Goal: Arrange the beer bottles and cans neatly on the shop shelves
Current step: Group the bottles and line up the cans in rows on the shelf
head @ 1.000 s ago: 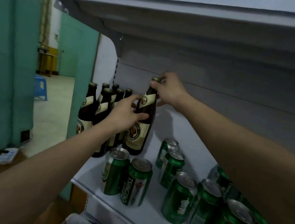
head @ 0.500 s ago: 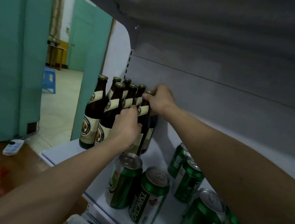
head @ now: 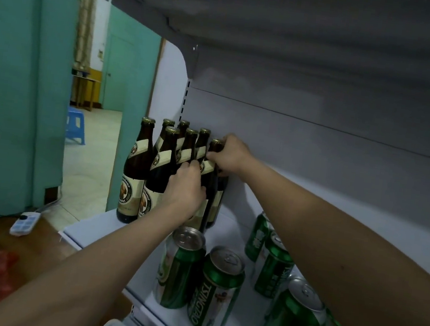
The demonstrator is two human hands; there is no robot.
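Green can reads "TSINGTAO"; hands grip bottle.

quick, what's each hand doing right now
Left hand: gripping the body of the rightmost dark brown glass beer bottle.
Right hand: pinching that bottle's neck.

The beer bottles are dark glossy brown glass with matt cream paper labels and gold metal caps. The Tsingtao cans look like shiny green-printed metal with bare silvery tops. The shelf is smooth painted metal, pale grey and fairly matt. The stool out back is blue plastic.
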